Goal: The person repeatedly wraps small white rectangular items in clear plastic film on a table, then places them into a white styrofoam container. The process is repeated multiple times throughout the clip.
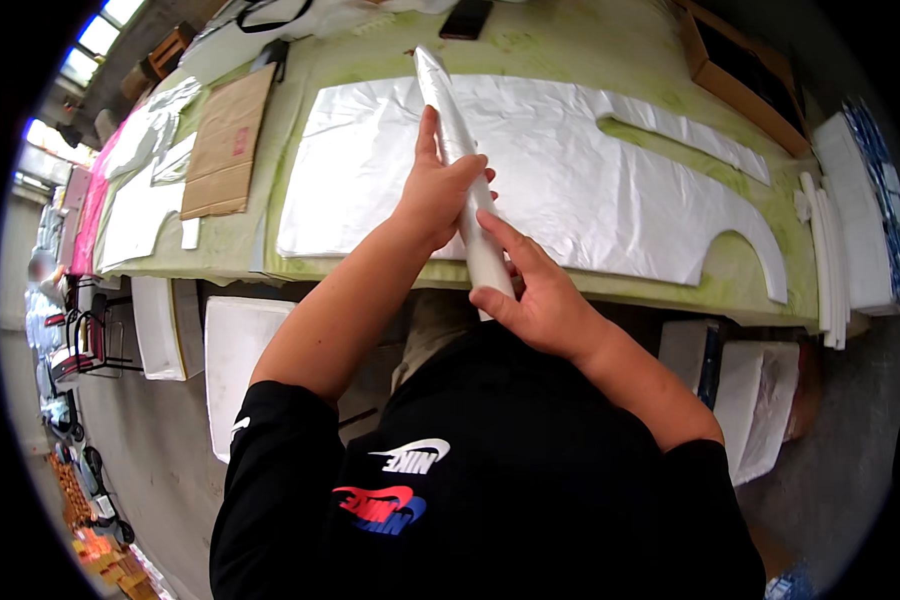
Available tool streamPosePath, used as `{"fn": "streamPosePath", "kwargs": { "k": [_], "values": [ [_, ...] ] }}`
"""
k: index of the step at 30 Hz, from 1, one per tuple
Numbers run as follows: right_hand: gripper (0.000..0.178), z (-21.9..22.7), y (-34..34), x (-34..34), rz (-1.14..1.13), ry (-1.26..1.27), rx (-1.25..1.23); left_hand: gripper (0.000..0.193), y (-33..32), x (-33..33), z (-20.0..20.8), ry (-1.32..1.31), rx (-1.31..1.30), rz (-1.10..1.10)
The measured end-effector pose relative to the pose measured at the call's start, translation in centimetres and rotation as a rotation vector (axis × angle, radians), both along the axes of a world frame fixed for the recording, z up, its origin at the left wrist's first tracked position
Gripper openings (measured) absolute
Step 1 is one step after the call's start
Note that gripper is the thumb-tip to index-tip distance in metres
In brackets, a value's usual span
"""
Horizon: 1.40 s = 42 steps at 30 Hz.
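Your left hand [438,198] is closed around the middle of a long whitish roll [456,125], index finger stretched along its 9 o'clock edge, thumb over the top, other fingertips showing past the 3 o'clock edge. Your right hand [550,305] grips the roll's near end, partly closed, with forefinger and thumb on its surface; how the remaining fingers sit underneath you cannot tell from here. The roll slants from 11 o'clock at its far tip to 5 o'clock near your body, in front of the cut white sheet [370,170], which spreads flat from 9 to 3 o'clock with curved cutouts on its right side. Around that runs the green-stained table cover [560,50]. Beyond your hands, a dark phone [466,18] lies at 12 o'clock, an open cardboard box [722,92] at 2, white tubes [828,265] at 3, and a flat cardboard piece [227,145] between 9 and 10
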State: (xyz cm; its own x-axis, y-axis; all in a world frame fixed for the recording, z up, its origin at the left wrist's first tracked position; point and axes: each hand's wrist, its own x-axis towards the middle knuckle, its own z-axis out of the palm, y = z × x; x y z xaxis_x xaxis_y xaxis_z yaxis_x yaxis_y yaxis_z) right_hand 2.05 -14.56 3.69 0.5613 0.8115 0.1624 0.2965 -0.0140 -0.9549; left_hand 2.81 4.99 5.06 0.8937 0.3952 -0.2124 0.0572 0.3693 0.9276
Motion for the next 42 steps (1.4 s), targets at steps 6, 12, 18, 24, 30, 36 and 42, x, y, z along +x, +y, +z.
{"fn": "streamPosePath", "kwargs": {
  "k": [6,12,18,24,30,36,42],
  "values": [
    [0.080,-0.6,-2.4,0.1,-0.099,0.152,-0.089,0.096,-3.0,1.9,-2.4,0.038,0.300,-0.062],
    [0.081,-0.7,-5.9,0.0,-0.159,0.188,-0.199,0.067,-2.2,5.4,-1.9,0.222,1.293,-0.203],
    [0.078,-0.5,-9.1,-0.2,-0.154,0.280,-0.260,0.060,6.2,12.0,-5.6,0.050,0.678,-0.027],
    [0.078,-0.3,-9.9,-0.4,-0.151,0.258,-0.264,0.043,7.4,13.6,-2.1,0.424,0.598,-0.313],
    [0.095,0.7,-10.7,-0.6,-0.191,0.294,-0.426,0.025,7.4,14.4,-2.5,0.467,0.544,-0.271],
    [0.102,3.1,-16.7,-2.7,-0.144,0.175,-0.666,0.031,5.5,13.7,-3.3,0.467,0.881,-0.233],
    [0.090,3.5,-26.8,-8.8,-0.179,0.294,-0.762,0.035,3.2,11.4,-4.8,0.347,1.352,-0.029]
  ]
}}
